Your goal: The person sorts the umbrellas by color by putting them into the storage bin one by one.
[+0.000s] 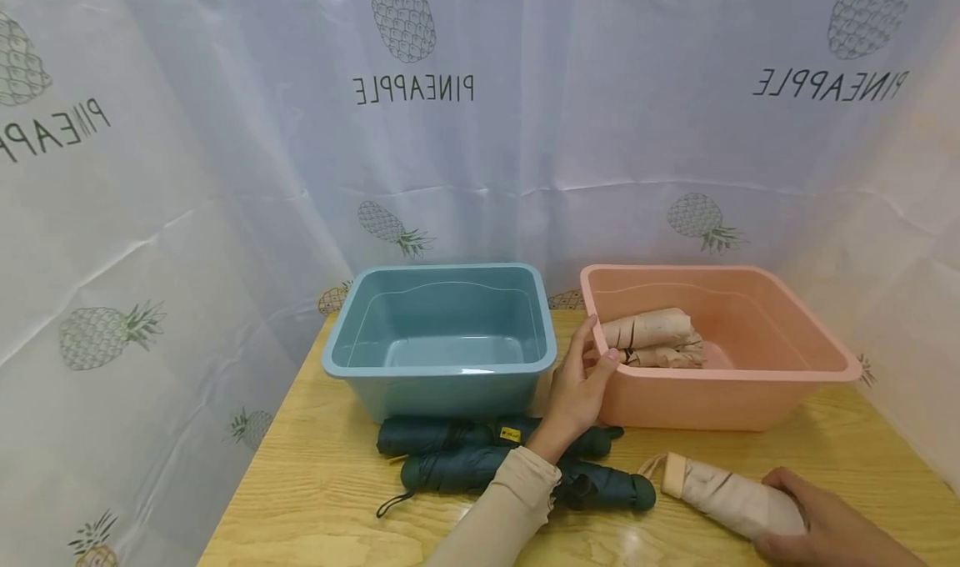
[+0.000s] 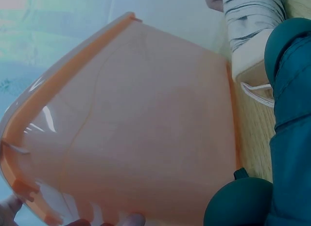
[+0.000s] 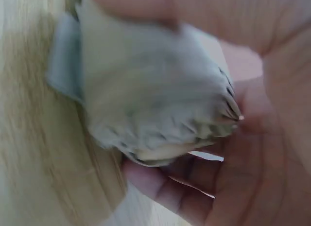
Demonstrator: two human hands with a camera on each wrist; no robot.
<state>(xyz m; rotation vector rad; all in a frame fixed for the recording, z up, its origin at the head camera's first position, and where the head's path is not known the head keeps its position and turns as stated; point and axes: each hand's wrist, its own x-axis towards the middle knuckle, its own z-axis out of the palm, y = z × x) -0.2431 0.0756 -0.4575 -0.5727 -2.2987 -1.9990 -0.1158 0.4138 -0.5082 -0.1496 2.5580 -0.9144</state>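
With thumb and fingers on either side of the rim, my left hand [image 1: 577, 392] grips the near left corner of the pink plastic basin [image 1: 690, 404]. Two folded beige umbrellas [image 1: 648, 328] lie in the left part of that basin. On the table at the right, my right hand [image 1: 813, 517] holds another folded beige umbrella [image 1: 731, 496] by its fabric end. This umbrella's pale handle and cord point left. In the right wrist view, thumb and fingers curl around the gathered fabric [image 3: 155, 85].
A blue basin [image 1: 438, 396] with nothing in it stands left of the pink one. Several folded dark umbrellas [image 1: 457, 469] lie in front of the basins, partly under my left forearm [image 1: 502, 509]. A pineapple-print curtain [image 1: 585, 158] hangs behind the wooden table [image 1: 300, 500].
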